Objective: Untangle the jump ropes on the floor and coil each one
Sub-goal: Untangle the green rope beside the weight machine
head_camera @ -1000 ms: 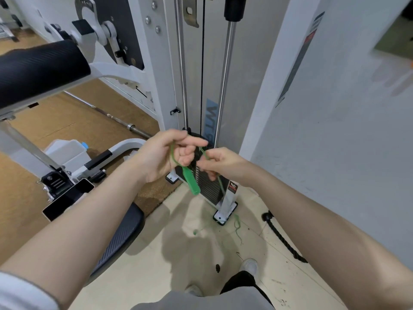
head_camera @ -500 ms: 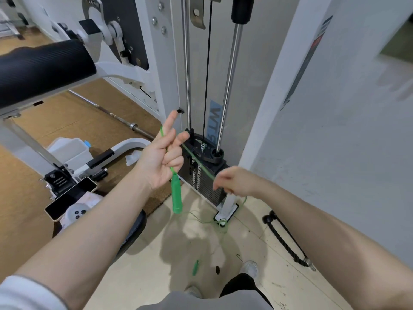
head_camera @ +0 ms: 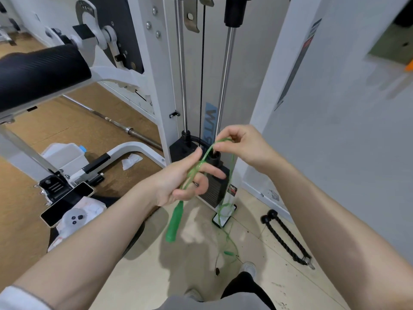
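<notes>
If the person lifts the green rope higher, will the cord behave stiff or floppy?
Probably floppy: the green cord bends in tight loops over the left hand and hangs slack from the right hand. Its handle dangles straight down, so it will likely swing. The part on the floor looks tangled and may drag.

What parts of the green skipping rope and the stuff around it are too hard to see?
- Green rope: motion blur in the head view hides its loop count on the left hand.
- Second handle: too small.
- Phone: partly under the machine frame.
- Black rope attachment: its knobbed ends are tiny.
</notes>
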Action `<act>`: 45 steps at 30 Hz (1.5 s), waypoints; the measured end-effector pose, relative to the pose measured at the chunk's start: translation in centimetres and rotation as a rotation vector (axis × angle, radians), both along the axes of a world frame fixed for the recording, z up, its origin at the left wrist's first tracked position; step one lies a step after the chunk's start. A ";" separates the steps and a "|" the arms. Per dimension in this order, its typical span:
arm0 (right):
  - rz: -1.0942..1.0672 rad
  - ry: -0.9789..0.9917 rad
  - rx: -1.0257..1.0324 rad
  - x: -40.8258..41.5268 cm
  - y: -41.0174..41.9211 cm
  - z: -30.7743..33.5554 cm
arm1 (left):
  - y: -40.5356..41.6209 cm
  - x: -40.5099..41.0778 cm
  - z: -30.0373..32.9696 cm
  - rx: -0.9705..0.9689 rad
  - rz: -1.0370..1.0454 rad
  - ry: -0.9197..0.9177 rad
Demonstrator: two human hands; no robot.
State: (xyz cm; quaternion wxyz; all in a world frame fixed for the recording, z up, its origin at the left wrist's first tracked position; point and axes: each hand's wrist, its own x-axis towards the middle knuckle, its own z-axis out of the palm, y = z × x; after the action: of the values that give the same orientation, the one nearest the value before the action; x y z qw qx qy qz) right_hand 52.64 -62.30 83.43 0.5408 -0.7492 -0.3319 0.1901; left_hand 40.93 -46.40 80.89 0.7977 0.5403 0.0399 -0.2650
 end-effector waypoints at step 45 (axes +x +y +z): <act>-0.086 1.100 0.628 3.3 -9.6 1.2 | -11.4 4.8 0.0 0.337 0.418 -0.191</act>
State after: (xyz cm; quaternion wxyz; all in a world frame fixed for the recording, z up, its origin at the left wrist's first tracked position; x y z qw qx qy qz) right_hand 55.92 -71.92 84.62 0.8334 -0.3602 -0.0149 0.4190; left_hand 45.77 -57.84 80.92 0.7342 0.6678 0.1185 -0.0322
